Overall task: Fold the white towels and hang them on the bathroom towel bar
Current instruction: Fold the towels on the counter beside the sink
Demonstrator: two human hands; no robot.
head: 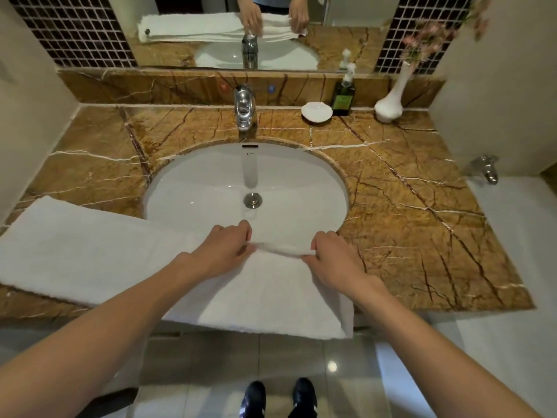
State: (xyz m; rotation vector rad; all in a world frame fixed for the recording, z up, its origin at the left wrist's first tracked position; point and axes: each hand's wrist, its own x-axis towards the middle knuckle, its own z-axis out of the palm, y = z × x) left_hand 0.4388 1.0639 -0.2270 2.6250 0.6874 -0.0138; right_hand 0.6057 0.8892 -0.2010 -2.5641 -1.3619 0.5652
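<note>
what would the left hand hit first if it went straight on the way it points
Probably the white oval sink basin, right of its metal drain, though depth is unclear; the left hand pinches the white towel.

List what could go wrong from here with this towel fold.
1. The towel overhangs the counter's front edge; a pull toward the person could drag it to the floor.
2. The left hand and right hand pinch its far edge over the sink; slack may dip in.
3. Both grips sit near the towel's right end, so the long left part may fold skewed.
</note>
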